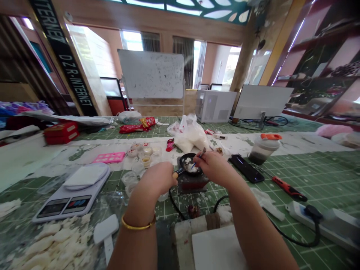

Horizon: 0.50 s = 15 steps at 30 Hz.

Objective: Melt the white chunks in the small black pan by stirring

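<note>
A small black frying pan (pixel 188 159) with white chunks (pixel 190 165) in it rests on a small dark electric hot plate (pixel 192 183). My left hand (pixel 161 176) is closed around the pan's handle (pixel 180 172), whose light-coloured end shows by the fingers. Over the pan's right rim, my right hand (pixel 211 165) pinches a thin blue stick-like tool (pixel 194 165), its lower end among the white chunks. The exact kind of tool cannot be made out. Behind the pan stands a plastic bag of white material (pixel 189 135). Small clear cups (pixel 145 161) sit left of the pan.
A kitchen scale (pixel 74 191), a white spatula (pixel 106 229) and pale crumbled pieces (pixel 53 243) lie to the left. At right are a phone (pixel 246 168), a lidded shaker cup (pixel 263 149), a red-black screwdriver (pixel 289 188) and a power strip (pixel 306 221). Cables run in front of the hot plate.
</note>
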Tool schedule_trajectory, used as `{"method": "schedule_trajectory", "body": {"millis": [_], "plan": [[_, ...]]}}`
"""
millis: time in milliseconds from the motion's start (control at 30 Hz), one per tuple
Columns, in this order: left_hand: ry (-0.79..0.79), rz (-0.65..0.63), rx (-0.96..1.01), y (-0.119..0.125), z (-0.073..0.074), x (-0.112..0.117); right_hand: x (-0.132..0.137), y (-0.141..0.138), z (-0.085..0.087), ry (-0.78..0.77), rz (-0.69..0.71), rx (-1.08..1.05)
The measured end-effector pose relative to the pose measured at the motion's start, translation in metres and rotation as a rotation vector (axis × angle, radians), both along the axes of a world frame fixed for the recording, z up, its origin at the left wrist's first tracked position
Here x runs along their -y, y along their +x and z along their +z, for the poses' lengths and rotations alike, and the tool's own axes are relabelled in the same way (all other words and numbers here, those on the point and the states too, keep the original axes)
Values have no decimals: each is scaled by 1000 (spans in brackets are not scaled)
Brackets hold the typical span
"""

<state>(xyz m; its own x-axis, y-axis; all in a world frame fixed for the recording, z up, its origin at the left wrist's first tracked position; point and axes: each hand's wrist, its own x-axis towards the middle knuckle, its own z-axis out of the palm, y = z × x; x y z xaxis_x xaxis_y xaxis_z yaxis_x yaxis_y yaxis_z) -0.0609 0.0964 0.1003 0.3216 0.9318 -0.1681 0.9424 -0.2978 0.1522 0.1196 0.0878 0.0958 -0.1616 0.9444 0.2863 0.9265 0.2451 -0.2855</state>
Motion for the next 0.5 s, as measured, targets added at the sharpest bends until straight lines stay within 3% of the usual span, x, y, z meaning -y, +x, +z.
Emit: {"method": "schedule_trajectory", "body": {"millis": [200, 367, 500], "plan": [[-5, -5, 10, 0, 0, -1, -1, 1, 0, 23, -80, 44], [0, 4, 17, 0, -1, 0, 0, 1, 0, 0, 6, 24], [-6, -6, 8, 1, 0, 0, 0, 2, -1, 15, -81, 56]]}}
